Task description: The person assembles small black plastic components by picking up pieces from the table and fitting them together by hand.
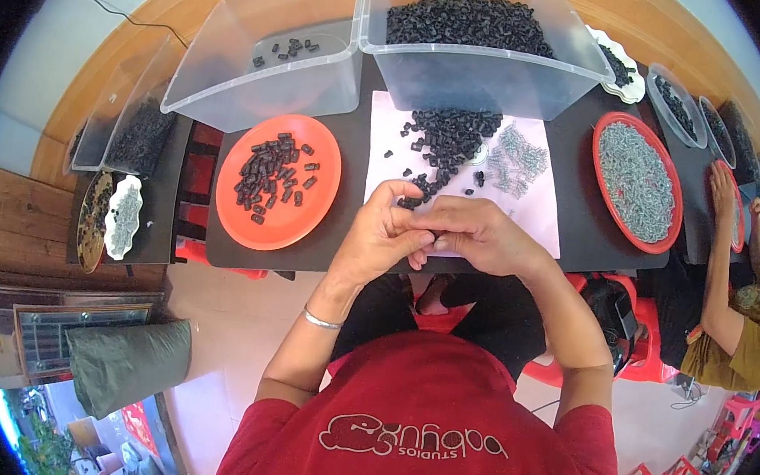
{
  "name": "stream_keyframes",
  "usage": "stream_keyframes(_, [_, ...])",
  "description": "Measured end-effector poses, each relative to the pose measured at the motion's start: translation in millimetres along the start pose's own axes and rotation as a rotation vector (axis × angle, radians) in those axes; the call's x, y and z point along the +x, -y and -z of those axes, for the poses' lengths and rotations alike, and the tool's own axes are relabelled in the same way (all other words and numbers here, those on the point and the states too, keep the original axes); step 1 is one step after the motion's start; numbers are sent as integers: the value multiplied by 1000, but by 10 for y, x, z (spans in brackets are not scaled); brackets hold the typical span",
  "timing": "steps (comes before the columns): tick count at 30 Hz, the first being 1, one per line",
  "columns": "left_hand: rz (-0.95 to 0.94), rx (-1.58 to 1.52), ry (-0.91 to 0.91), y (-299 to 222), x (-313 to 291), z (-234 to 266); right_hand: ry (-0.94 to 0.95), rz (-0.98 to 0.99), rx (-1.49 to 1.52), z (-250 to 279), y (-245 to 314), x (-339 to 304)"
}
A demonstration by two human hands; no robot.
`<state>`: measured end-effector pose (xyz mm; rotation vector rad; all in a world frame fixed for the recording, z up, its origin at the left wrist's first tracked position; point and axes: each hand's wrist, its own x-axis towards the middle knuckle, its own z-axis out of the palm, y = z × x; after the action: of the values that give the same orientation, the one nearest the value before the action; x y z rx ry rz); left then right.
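Head view, only view. Left hand (383, 236) and right hand (478, 236) meet at frame centre, over the near edge of the dark tabletop (571, 186). Fingertips of both hands touch around a small black plastic piece (435, 236), mostly hidden; each grip is pinched together on it. Silver bangle (321, 320) on the left wrist.

Just above the hands: white paper sheet (534, 205) carrying a loose pile of small black plastic pieces (446, 136) and, to its right, a smaller heap of silver metal screws (516, 159).

Left of centre: round orange plastic plate (312, 196) with black pieces on it. Right: round red plate (599, 197) filled with silver screws.

Top of frame: two clear plastic bins side by side; the left bin (231, 92) holds a few black pieces, the right bin (499, 82) is heaped with them.

Right edge: another person's hand (721, 188) at a further plate, well apart.
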<state>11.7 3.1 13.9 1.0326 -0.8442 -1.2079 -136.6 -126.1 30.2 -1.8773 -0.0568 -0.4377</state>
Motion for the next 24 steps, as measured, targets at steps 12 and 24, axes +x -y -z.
stream_keyframes(12, [-35, -179, 1, 33, 15, 87, -234, -143, 208, -66, -33, 7])
stream_keyframes(24, [-81, -231, -11, 49, 13, 71, -311, -35, 82, -117, 0, 19])
